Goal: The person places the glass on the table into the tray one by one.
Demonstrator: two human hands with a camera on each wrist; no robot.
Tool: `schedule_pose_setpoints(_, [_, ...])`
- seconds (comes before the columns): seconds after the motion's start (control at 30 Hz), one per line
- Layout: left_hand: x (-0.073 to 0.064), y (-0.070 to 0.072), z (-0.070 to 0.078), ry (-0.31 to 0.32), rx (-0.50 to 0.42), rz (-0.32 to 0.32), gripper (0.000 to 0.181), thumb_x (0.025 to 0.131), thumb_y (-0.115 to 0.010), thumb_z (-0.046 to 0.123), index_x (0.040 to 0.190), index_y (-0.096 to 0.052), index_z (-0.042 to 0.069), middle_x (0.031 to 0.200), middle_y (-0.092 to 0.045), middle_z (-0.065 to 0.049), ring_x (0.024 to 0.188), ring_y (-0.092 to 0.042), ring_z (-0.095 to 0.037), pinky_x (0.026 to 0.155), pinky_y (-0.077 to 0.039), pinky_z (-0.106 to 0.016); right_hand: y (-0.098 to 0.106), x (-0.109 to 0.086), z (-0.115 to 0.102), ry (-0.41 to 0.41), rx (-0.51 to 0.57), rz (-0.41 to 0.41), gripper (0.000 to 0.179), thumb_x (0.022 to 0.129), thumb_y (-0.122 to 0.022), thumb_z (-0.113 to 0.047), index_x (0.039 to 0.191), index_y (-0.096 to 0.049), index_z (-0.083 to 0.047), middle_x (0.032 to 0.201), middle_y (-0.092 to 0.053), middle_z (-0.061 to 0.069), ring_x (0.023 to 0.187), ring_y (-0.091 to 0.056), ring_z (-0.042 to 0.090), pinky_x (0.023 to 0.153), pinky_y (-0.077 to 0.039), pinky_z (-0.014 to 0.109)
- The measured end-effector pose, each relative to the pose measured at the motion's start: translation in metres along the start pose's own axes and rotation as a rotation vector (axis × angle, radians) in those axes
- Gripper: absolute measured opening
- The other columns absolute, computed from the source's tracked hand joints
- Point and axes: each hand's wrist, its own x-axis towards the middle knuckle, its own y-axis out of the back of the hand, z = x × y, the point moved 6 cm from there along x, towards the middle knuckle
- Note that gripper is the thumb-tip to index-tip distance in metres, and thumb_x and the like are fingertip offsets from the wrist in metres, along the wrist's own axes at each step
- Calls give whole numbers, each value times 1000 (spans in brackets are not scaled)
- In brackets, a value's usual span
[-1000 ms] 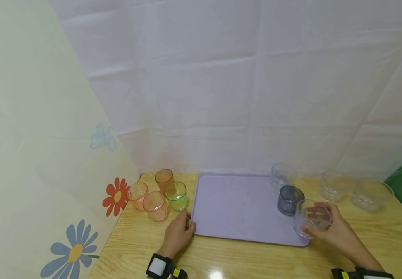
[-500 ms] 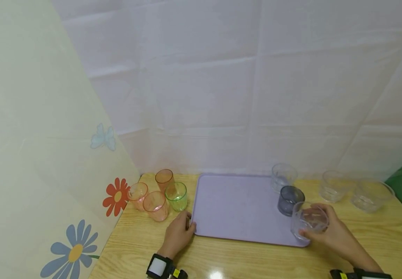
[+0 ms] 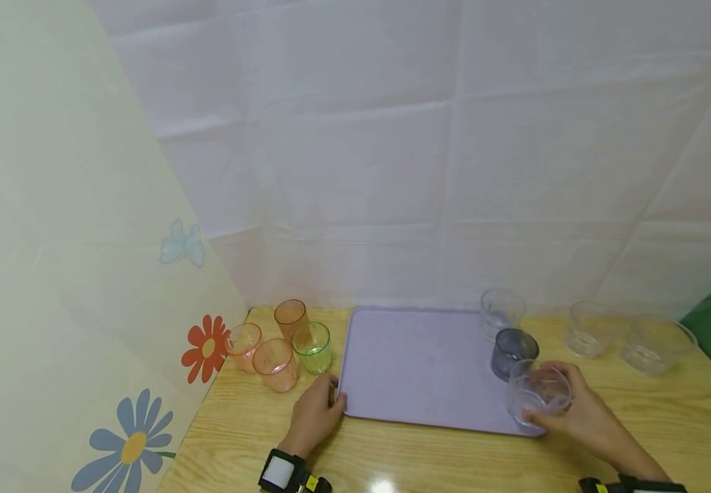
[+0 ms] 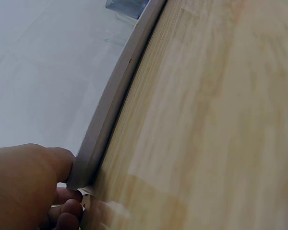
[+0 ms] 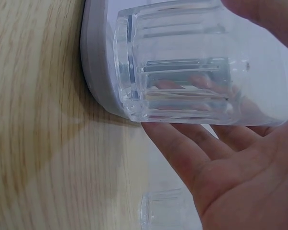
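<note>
Right hand: A person's right hand [image 3: 577, 418] curls round a clear glass [image 3: 540, 394], thumb on the near side; its far fingertips are partly veiled by the glass in the head view.
Clear glass: Upright at the tray's near right corner; whether its base rests on the surface or just clears it is hard to tell.
Left hand: The left hand [image 3: 314, 416] pinches the opposite near corner of the lilac tray [image 3: 417, 363]; some fingers are tucked from sight in the head view.
Smoky glass: A smoky glass [image 3: 512, 352] stands on the tray just behind the held one, their outlines overlapping; contact cannot be made out.
Far right corner: Another clear tumbler [image 3: 501, 318], faint against the white cloth [image 3: 355, 171].
Counter, right: Two clear glasses [image 3: 648, 348] on the wooden counter [image 3: 442, 465], rims hard to trace.
Counter, left: Brown [image 3: 290, 318], green [image 3: 312, 349] and two pinkish tumblers [image 3: 277, 370], closely grouped and partly overlapping.
Frame edges: The right wrist's black device [image 3: 633, 485] is cut off below.
</note>
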Motion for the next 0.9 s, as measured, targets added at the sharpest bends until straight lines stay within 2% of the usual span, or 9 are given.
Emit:
schedule_pose_setpoints(0.27, [-1, -1, -1, -4, 1, 7, 19, 86, -66, 29, 99, -57, 18, 67, -45, 12, 54, -43, -5, 47, -34, -24, -5, 0, -3, 49, -17, 33, 94, 65, -86, -42, 131, -32, -2, 122, -57, 20, 110, -49, 41, 88, -36, 63])
schedule_pose_setpoints(0.6, [0, -3, -3, -9, -8, 4, 19, 86, -66, 30, 98, -56, 19, 67, -44, 11, 53, -43, -5, 47, -34, -24, -10, 1, 2, -18, -47, -44, 100, 66, -83, -48, 136, -28, -1, 127, -53, 26, 117, -44, 51, 87, -35, 69])
schedule_pose_setpoints(0.9, [0, -3, -3, -9, -3, 5, 19, 86, -66, 30, 98, -56, 19, 67, -45, 12, 53, -43, -5, 47, -33, -24, -10, 0, 0, 11, -37, -32, 98, 66, -85, -43, 135, -29, 0, 126, -54, 26, 117, -44, 51, 86, -35, 69])
